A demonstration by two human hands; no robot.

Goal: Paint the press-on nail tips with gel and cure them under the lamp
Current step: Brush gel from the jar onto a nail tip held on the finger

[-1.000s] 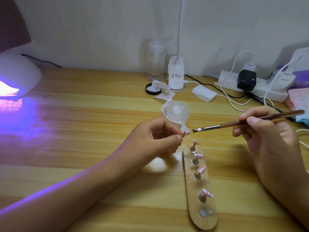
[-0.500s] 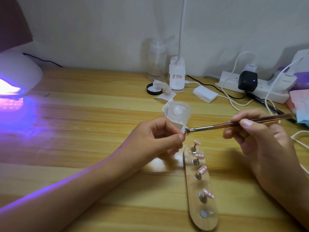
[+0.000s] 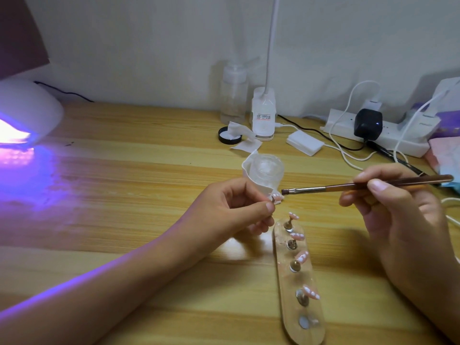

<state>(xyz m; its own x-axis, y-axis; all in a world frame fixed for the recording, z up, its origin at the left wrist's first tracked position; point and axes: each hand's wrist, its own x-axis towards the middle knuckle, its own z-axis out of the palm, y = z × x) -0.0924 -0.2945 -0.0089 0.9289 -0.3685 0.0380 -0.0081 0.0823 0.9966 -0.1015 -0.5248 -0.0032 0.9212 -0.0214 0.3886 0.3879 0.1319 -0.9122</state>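
My left hand pinches a small metal stand with a pink nail tip on it, held just above the table. My right hand grips a brown-handled brush, and its dark bristles hover just above the held tip. Below the hands lies a clear oval holder with several pink nail tips on metal stands. The white curing lamp glows purple at the far left.
A clear jar wrapped in white paper stands behind the hands. Further back are a black lid, a clear pump bottle, a white desk-lamp base, a white pad stack, and a power strip with cables.
The brush swung in to touch the held nail tip half a second ago and now has lifted slightly off it. My left hand has kept its place.
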